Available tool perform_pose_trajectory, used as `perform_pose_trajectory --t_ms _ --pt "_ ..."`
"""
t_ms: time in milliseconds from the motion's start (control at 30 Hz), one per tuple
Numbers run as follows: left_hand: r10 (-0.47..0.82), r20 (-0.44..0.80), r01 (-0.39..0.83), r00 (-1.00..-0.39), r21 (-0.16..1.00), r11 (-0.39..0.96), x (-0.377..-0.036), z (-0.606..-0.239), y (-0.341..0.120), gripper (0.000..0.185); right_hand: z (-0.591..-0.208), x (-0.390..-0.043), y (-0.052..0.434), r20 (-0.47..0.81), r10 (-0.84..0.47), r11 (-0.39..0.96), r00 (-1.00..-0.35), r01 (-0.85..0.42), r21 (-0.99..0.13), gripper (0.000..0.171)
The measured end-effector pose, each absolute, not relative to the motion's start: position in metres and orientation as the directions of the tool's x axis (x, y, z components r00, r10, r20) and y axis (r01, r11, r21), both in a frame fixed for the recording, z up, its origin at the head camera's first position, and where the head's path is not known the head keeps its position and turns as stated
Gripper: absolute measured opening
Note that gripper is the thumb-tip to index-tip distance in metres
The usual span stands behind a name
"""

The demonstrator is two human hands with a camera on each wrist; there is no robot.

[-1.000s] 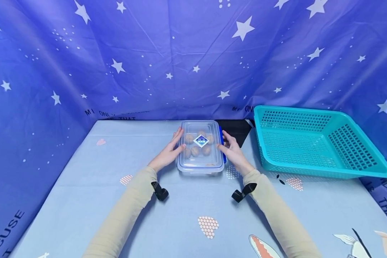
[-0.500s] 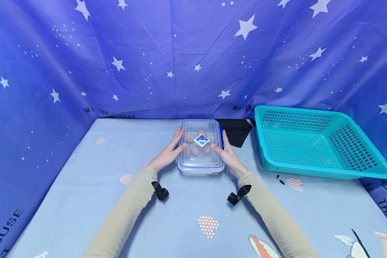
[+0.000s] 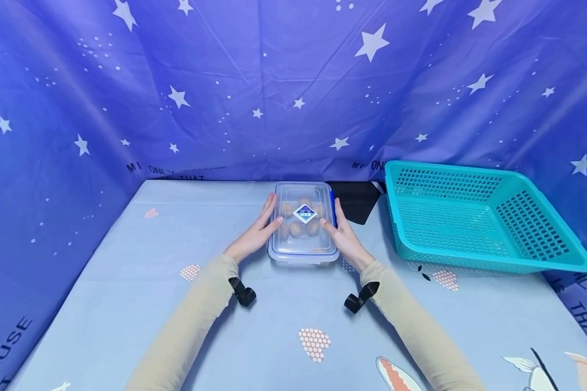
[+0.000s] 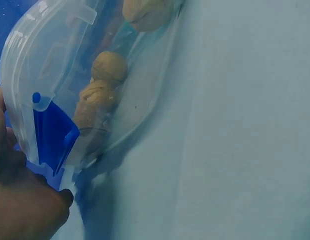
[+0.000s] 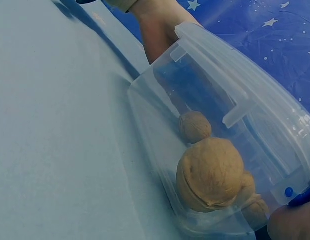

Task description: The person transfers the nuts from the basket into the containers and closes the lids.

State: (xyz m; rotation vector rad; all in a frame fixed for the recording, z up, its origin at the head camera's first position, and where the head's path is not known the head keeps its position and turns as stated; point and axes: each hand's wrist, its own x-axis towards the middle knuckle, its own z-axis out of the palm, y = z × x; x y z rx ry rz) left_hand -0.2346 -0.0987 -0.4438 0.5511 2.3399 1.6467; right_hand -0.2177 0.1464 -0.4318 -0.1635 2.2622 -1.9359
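A clear plastic food container (image 3: 300,244) with a lid and a blue-and-white label stands on the table near its far edge. Several walnuts (image 5: 209,172) lie inside it. My left hand (image 3: 251,236) holds the container's left side, thumb on the lid. On the other side my right hand (image 3: 346,239) grips it, thumb over the lid's edge and fingers along the wall. A blue latch (image 3: 333,209) shows beside the right fingers. Another blue latch (image 4: 55,135) shows close to the hand in the left wrist view. The fingers' undersides are hidden.
A teal plastic basket (image 3: 479,260) with perforated walls stands to the right. Behind the container's right side a black patch (image 3: 354,201) shows at the table's edge. A blue star-printed curtain (image 3: 200,81) hangs around the light blue tablecloth (image 3: 254,336).
My right hand has shifted left, its thumb moving from the rim onto the lid and its fingers straightening along the side. Less of the right blue latch shows. The left hand stays in place.
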Motion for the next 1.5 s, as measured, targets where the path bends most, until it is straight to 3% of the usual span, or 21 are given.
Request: perform_pose_trajectory --t_ms 333,600,767,967,1267,1500 --pt "0.294 -0.004 0.062 -0.956 0.975 0.215 -0.226 -0.449 -0.093 0.065 -0.434 -0.217 0.145 -0.06 -0.175 0.158 -0.983 0.032 -0.987 0.075" --pt "0.23 -0.056 -0.041 -0.972 0.997 0.07 -0.222 -0.451 -0.088 0.072 -0.433 -0.217 0.145 -0.036 -0.168 0.165 -0.985 0.008 -0.986 0.074" --pt "0.197 -0.03 -0.035 -0.98 0.999 -0.022 -0.215 -0.442 -0.089 0.076 -0.429 -0.215 0.144 -0.041 -0.169 0.169 -0.985 0.012 -0.986 0.074" --pt "0.127 0.043 0.039 -0.991 0.999 -0.03 -0.218 -0.444 -0.084 0.076 -0.423 -0.213 0.143 -0.061 -0.179 0.155 -0.982 0.033 -0.987 0.073" --pt "0.179 0.013 0.012 -0.984 1.0 -0.009 -0.216 -0.446 -0.076 0.074 -0.436 -0.218 0.147 -0.017 -0.161 0.147 -0.987 -0.007 -0.989 0.075" --pt "0.24 -0.018 -0.023 -0.971 1.0 -0.015 -0.214 -0.446 -0.076 0.091 -0.435 -0.217 0.146 -0.03 -0.156 0.13 -0.987 0.009 -0.992 0.073"
